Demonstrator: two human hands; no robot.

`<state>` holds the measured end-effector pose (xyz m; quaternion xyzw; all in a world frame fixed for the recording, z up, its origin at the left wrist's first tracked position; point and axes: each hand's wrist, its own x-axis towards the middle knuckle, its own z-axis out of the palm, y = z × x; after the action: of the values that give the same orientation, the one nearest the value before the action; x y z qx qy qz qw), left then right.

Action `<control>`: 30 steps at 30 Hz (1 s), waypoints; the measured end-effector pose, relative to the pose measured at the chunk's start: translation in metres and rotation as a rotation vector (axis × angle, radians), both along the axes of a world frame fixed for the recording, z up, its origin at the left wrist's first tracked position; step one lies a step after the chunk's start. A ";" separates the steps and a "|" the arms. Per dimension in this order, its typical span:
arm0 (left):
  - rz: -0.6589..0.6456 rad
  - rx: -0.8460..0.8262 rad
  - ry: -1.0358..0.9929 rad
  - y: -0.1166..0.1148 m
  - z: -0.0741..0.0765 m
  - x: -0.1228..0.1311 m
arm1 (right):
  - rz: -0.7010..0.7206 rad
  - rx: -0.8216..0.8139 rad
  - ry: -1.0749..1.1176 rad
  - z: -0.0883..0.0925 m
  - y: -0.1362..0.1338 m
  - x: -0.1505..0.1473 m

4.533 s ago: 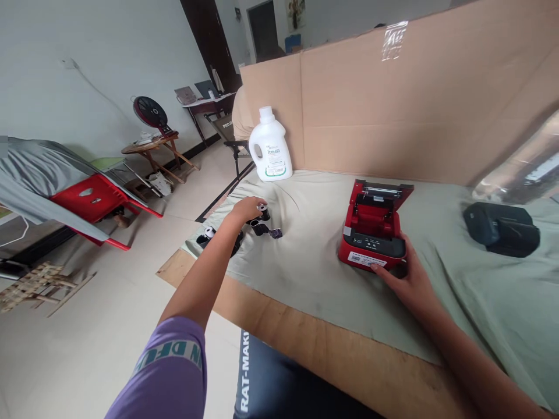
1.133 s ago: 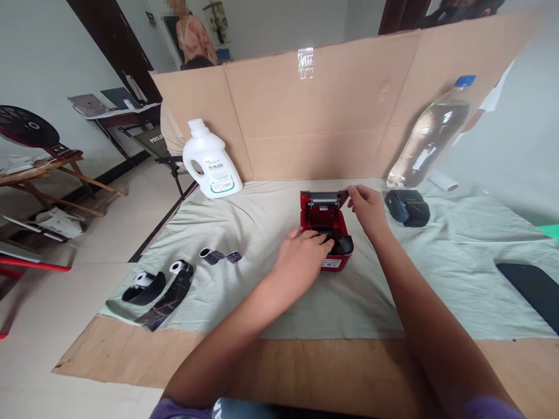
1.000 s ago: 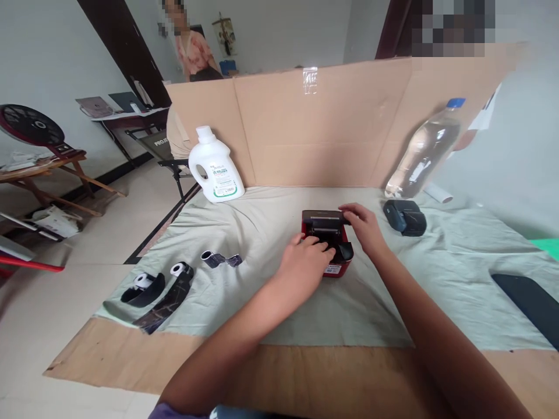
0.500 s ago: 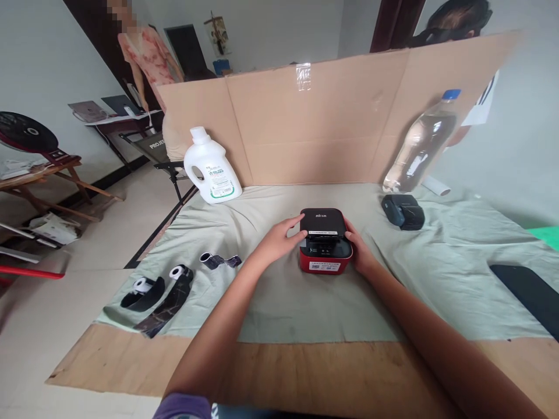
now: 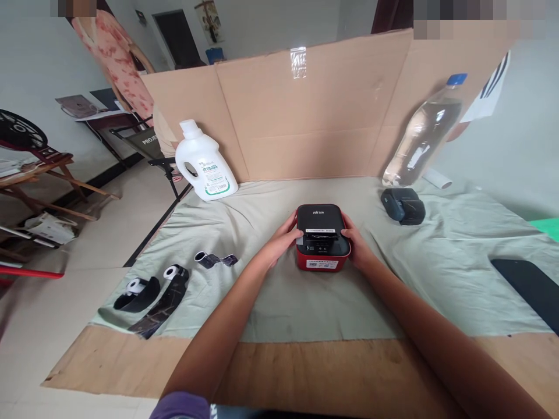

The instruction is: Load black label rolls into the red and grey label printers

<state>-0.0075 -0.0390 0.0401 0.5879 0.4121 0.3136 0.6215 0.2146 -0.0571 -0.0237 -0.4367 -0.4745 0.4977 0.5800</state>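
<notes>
A small red and black printer (image 5: 323, 237) sits on the green cloth (image 5: 279, 314) in the middle of the table, its black lid on top and a white label on its red front. My left hand (image 5: 282, 238) grips its left side, with the thumb near the lid's edge. Against the right side rests my right hand (image 5: 354, 240), thumb on the upper edge and the other fingers mostly hidden behind the body. Both hands hold the printer between them.
Left of my arms lie several rolls of dark labels (image 5: 213, 259). A white detergent bottle (image 5: 207, 163) and a clear bottle (image 5: 423, 137) stand before a cardboard screen (image 5: 305, 116). At right are a black device (image 5: 402, 206) and a dark phone (image 5: 526, 291). People stand beyond.
My left hand has closed in from the lid's left edge onto the printer's side. The printer's lid appears lower or flatter, and the camera view has shifted slightly.
</notes>
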 end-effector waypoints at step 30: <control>0.119 -0.019 -0.037 -0.012 -0.003 0.022 | -0.043 0.118 0.064 -0.006 0.000 -0.007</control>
<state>0.0142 -0.0513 0.0369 0.5505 0.4378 0.3566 0.6149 0.2074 -0.0574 -0.0300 -0.3957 -0.4748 0.4698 0.6303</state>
